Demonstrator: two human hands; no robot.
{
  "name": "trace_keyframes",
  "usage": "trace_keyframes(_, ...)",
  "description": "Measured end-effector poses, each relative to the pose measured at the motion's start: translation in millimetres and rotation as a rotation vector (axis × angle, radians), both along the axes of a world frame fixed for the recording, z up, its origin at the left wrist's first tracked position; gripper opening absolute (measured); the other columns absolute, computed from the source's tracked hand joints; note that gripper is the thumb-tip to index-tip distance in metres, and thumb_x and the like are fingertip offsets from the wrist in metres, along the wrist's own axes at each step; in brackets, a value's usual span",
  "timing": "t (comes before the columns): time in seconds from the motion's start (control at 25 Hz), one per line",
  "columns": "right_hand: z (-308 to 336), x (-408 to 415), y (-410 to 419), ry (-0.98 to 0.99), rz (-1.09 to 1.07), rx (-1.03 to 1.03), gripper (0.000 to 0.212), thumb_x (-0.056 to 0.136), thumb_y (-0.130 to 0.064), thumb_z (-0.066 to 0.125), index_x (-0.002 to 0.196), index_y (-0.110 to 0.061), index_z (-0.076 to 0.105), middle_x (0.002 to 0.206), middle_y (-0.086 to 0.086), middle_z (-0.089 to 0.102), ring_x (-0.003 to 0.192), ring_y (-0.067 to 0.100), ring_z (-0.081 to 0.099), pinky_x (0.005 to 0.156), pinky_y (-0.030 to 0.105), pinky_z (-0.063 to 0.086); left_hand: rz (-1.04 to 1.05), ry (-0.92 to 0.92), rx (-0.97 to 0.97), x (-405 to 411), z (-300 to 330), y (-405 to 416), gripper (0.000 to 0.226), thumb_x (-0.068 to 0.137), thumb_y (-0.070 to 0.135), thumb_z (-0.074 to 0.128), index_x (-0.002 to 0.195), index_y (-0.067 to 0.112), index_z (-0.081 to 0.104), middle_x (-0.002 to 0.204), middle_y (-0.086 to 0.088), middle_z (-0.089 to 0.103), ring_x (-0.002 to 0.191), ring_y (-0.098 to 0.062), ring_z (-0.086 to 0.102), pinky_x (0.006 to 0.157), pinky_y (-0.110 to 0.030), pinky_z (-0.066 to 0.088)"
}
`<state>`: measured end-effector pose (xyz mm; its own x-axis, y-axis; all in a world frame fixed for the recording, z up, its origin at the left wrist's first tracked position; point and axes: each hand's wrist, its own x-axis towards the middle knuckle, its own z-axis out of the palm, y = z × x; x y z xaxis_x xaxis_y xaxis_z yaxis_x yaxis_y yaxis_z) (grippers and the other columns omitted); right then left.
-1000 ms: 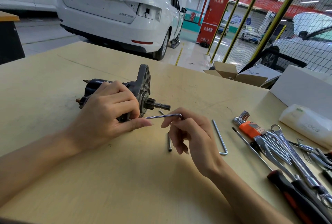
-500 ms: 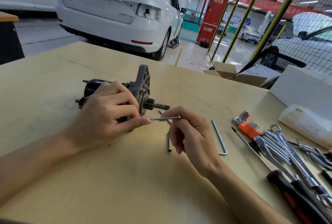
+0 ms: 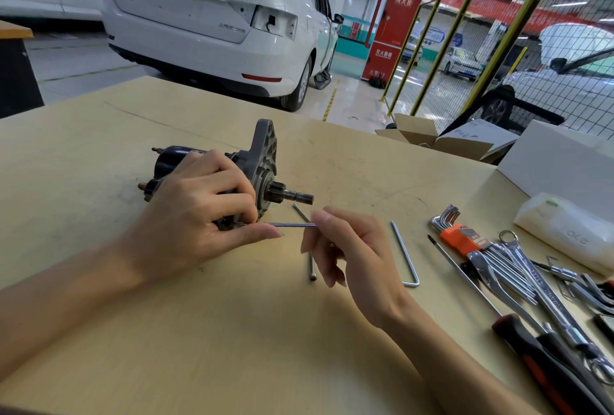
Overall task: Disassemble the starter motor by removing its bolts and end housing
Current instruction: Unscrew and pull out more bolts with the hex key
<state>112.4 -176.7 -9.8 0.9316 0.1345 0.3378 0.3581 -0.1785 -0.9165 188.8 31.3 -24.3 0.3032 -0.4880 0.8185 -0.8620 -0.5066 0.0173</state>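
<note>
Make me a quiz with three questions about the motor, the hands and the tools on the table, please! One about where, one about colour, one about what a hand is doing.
1. Where does the loose L-shaped hex key lie?
A. On the table, to the right of the right hand
B. On top of the starter motor
C. Inside the cardboard box

2. What colour is the holder on the hex key set?
A. Blue
B. Orange
C. Green

3. What is the left hand doing?
A. Lying flat on the table
B. Pointing at the car
C. Gripping the starter motor

Answers: 1 A, it rests on the bare table beyond the right hand. 2 B, the plastic clip is orange. 3 C, its fingers curl round the motor body.
</note>
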Motion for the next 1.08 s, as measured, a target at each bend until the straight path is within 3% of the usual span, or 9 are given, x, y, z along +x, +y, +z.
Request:
trace_keyframes(0.12,0.1,0.6,-1.2,-0.011,0.049,0.04,0.024,0.082,-0.013,0.043,0.07,-0.006,0.063,0.043,0.003,0.045,0.04,0.016,0.038,0.044,0.018,0.033,-0.004,0.012,-0.007,-0.1,-0.1,-0.2,0.04,0.088,0.049,0.064,0.063,0.017,0.068,0.077,0.008,0.065,0.086,-0.016,0.053,0.08,-0.033,0.036)
trace_keyframes(0.4,-3.7,3.3,-3.2,-0.024,-0.005,0.006,0.033,0.085,-0.003,0.037,0.078,-0.008,0.068,0.044,0.003,0.045,0.039,0.013,0.038,0.043,0.015,0.032,-0.005,0.023,-0.009,-0.1,0.0,-0.6,0.043,0.091,0.048,0.059,0.064,0.018,0.071,0.077,0.009,0.065,0.086,-0.016,0.053,0.08,-0.032,0.035)
trace_keyframes(0.72,-5.8,6.2,-0.3,-0.013,-0.179,-0.053,0.022,0.104,-0.022,0.044,0.096,-0.021,0.065,0.05,0.006,0.051,0.041,0.014,0.042,0.043,0.024,0.037,-0.019,0.019,-0.012,0.4,0.3,-0.4,0.043,0.09,0.047,0.06,0.062,0.018,0.072,0.076,0.008,0.065,0.085,-0.016,0.052,0.076,-0.038,0.04)
trace_keyframes(0.96,-2.7,3.5,2.7,0.017,-0.069,0.024,0.06,0.099,-0.049,0.036,0.072,-0.003,0.066,0.046,0.007,0.049,0.038,0.015,0.041,0.043,0.018,0.035,-0.04,0.03,-0.009,0.0,1.3,0.0,0.041,0.087,0.049,0.063,0.062,0.018,0.07,0.076,0.008,0.065,0.085,-0.014,0.051,0.072,-0.042,0.042)
trace_keyframes(1.08,-1.0,2.4,1.6,0.045,-0.029,0.035,0.065,0.097,-0.05,0.035,0.064,-0.002,0.064,0.044,0.008,0.048,0.039,0.016,0.041,0.043,0.018,0.035,-0.036,0.042,-0.006,-0.5,1.3,0.5,0.04,0.086,0.05,0.064,0.062,0.018,0.07,0.077,0.008,0.064,0.086,-0.013,0.05,0.074,-0.041,0.041)
